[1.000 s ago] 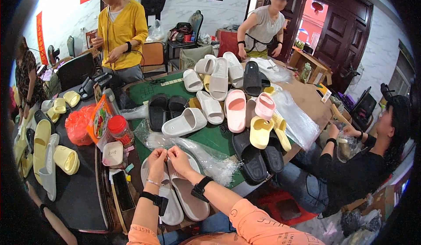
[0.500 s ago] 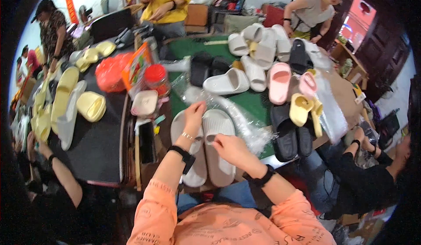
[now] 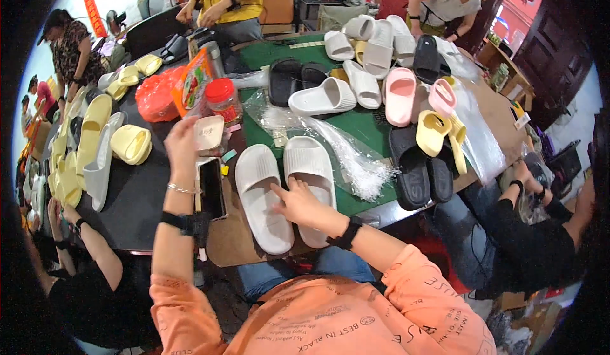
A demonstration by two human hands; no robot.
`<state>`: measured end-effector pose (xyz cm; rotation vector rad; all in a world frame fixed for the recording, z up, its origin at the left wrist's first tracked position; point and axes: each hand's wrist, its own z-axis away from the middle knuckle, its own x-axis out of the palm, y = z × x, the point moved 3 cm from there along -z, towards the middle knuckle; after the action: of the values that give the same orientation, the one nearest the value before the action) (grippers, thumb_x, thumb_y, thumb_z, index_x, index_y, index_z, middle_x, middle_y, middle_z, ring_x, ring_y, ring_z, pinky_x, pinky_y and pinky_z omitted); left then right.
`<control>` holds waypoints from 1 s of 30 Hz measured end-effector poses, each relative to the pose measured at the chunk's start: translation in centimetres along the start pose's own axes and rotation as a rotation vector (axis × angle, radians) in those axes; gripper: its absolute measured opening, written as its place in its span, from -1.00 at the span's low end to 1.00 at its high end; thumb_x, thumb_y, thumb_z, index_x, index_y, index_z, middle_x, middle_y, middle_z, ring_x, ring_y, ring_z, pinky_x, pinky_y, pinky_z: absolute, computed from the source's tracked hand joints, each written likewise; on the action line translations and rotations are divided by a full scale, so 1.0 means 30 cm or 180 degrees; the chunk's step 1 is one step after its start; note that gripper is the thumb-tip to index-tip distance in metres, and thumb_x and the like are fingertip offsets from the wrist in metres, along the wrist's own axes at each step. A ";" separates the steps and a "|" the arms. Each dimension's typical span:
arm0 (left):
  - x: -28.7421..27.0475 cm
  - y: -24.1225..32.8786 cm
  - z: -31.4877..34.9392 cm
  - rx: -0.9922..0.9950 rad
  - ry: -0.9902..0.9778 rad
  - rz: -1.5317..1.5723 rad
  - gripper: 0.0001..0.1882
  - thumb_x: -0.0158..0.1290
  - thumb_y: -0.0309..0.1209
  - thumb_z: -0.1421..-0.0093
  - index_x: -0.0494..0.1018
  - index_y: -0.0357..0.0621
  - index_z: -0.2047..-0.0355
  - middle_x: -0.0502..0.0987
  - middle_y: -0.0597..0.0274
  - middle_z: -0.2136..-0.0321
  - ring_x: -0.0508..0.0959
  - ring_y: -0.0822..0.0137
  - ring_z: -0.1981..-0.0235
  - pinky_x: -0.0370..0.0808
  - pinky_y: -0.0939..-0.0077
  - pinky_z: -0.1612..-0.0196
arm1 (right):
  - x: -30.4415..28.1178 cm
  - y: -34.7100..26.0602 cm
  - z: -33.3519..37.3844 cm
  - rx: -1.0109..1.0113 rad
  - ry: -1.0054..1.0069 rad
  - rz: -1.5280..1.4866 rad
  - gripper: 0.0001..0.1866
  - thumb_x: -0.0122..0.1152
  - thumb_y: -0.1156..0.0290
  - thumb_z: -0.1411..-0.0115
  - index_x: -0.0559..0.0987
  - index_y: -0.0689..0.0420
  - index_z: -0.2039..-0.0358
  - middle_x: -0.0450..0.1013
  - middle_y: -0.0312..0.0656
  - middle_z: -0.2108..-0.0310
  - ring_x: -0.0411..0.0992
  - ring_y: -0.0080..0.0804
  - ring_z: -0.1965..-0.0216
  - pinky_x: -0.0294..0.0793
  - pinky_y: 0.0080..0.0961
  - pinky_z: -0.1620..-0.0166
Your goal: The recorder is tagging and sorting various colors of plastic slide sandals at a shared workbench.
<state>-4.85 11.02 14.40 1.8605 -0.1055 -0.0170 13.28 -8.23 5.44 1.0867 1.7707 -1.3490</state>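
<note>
Slippers (image 3: 262,197), two, pale grey, side by side on surface (image 3: 223,244) near edge; toes point away from wearer (image 3: 330,320), long axes nearly parallel, left one's toe angled slightly left. Smooth footbeds (image 3: 270,228), ribbed rounded straps (image 3: 307,155). Right hand (image 3: 307,204) over right slipper (image 3: 309,167), fingers loosely spread. Left hand (image 3: 182,139) beside one square-lidded white tub (image 3: 210,134), blurred; cannot tell whether fingers grip. Beyond: crumpled clear plastic (image 3: 340,148), two pink slippers (image 3: 400,97).

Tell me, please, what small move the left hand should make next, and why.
Probably settle the left hand on the white-topped square tub, since it appears right beside it, while the right hand is over the front pale slippers.
</note>
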 end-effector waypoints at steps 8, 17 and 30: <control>-0.413 0.056 -0.035 0.0030 0.1397 -0.0885 -0.74 -0.13 -0.61 0.05 0.50 -0.31 0.35 0.48 0.23 0.43 0.44 0.45 0.40 0.34 0.67 0.27 | -0.329 0.040 -0.010 0.0338 0.0009 -0.0847 -0.81 0.02 0.38 -0.05 0.47 0.25 0.39 0.39 0.02 0.37 0.32 -0.11 0.24 0.30 -0.28 0.17; -0.815 -0.087 -0.057 -0.0443 0.3066 -0.1475 -0.76 -0.08 -0.53 0.13 0.49 -0.19 0.40 0.52 0.15 0.45 0.51 0.30 0.37 0.39 0.51 0.24 | -1.156 1.104 -0.066 0.1062 0.1634 0.1095 -0.38 0.02 0.20 -0.10 0.16 0.36 -0.06 0.21 0.08 -0.01 0.21 -0.16 -0.01 0.12 -0.42 -0.07; -1.020 -0.204 -0.098 -0.0681 0.2967 0.0776 -0.75 -0.12 -0.42 -0.02 0.28 -0.25 0.27 0.33 0.14 0.47 0.35 0.28 0.64 0.41 0.37 0.56 | -1.072 1.378 -0.065 0.1670 0.0648 0.0492 -0.39 0.03 0.46 0.02 0.15 0.29 -0.09 0.12 0.08 -0.09 0.06 -0.13 -0.14 0.01 -0.46 -0.15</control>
<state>-34.73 18.07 8.08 1.4720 0.3066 0.9560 64.57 -8.37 16.28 1.6553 1.4588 -1.7024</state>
